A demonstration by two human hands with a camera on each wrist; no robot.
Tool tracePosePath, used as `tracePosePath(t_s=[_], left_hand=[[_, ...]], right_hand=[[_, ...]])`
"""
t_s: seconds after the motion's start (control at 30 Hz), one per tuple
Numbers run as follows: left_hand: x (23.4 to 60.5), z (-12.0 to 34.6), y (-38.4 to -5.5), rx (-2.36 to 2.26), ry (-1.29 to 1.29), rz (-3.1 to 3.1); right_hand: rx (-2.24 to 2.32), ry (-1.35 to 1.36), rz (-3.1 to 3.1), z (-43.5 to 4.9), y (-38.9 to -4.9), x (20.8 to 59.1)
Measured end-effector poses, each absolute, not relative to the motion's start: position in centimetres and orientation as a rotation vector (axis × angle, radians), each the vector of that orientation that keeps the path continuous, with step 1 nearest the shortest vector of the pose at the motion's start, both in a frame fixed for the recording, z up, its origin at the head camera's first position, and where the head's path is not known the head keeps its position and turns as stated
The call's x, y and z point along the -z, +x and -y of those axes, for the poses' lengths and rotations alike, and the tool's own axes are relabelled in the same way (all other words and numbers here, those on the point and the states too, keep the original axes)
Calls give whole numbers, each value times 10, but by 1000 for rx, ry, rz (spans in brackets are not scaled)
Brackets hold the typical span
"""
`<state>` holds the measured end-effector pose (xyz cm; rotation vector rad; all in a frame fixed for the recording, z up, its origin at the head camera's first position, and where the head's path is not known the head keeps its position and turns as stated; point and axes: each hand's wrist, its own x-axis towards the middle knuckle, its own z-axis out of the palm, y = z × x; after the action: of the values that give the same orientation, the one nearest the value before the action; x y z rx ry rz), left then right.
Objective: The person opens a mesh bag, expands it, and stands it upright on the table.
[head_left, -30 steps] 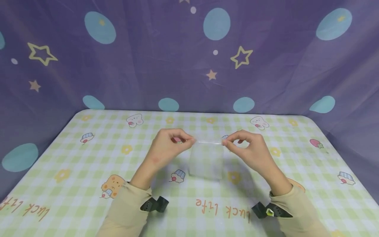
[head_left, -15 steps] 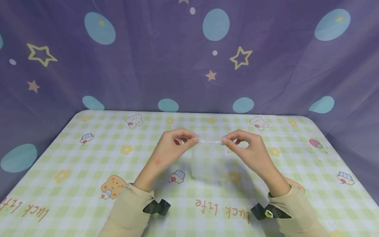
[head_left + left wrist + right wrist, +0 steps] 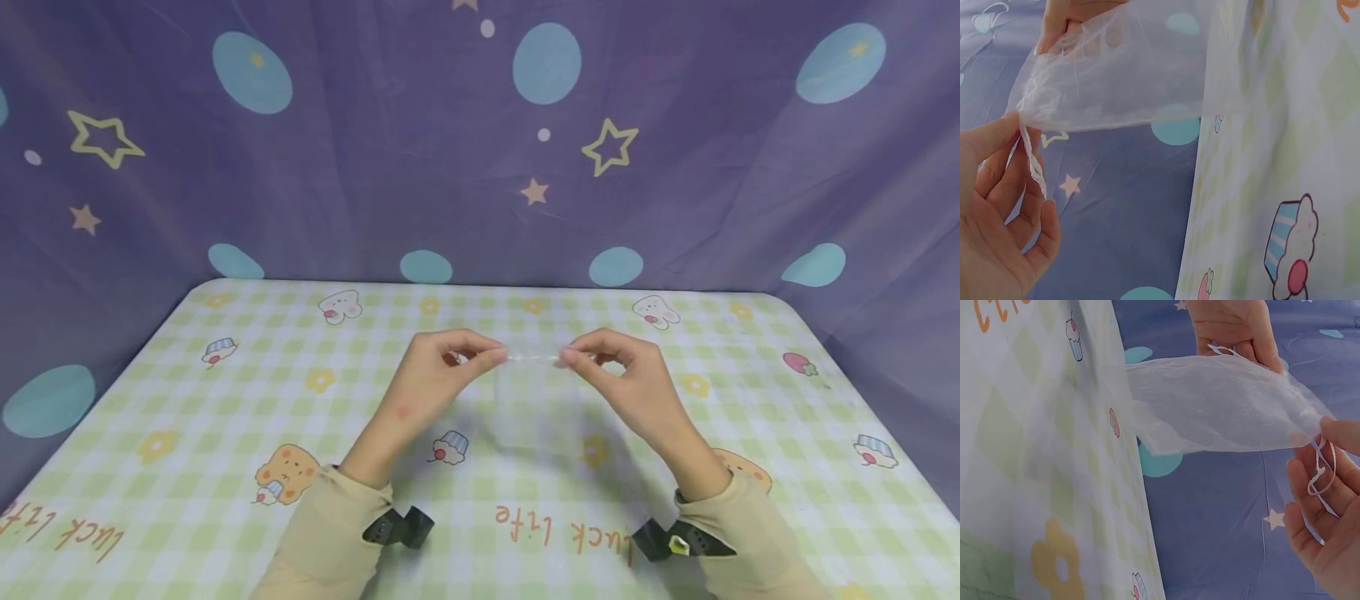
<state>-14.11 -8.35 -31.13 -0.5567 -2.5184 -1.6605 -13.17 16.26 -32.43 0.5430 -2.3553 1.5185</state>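
A sheer white drawstring pouch [image 3: 536, 408] hangs between my two hands over the table, its gathered top edge level and its body dangling down. My left hand [image 3: 442, 375] pinches one top corner between thumb and index finger; my right hand [image 3: 626, 375] pinches the opposite corner the same way. In the left wrist view a twisted white cord [image 3: 1035, 162] trails from the corner past the curled fingers. The right wrist view shows a knotted cord loop [image 3: 1322, 469] hanging beside the right fingers. Through the thin mesh [image 3: 1210, 403] the backdrop shows faintly.
The table has a green-and-white checked cover [image 3: 225, 417] printed with cupcakes, flowers and lettering. Behind it hangs a purple curtain [image 3: 420, 150] with stars and blue ovals. Dark wrist cameras [image 3: 401, 527] sit on straps at both beige sleeves [image 3: 322, 533].
My left hand has shifted slightly right, bringing the two hands a little closer together. The pouch's hanging body has swung slightly to the right. Both hands keep their pinch.
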Motion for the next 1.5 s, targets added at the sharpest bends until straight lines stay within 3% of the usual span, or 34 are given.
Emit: tracePosePath(t_s=[1.5], left_hand=[[311, 86, -140, 1474, -453, 2591]], right_hand=[[-1618, 543, 2423, -162, -126, 319]])
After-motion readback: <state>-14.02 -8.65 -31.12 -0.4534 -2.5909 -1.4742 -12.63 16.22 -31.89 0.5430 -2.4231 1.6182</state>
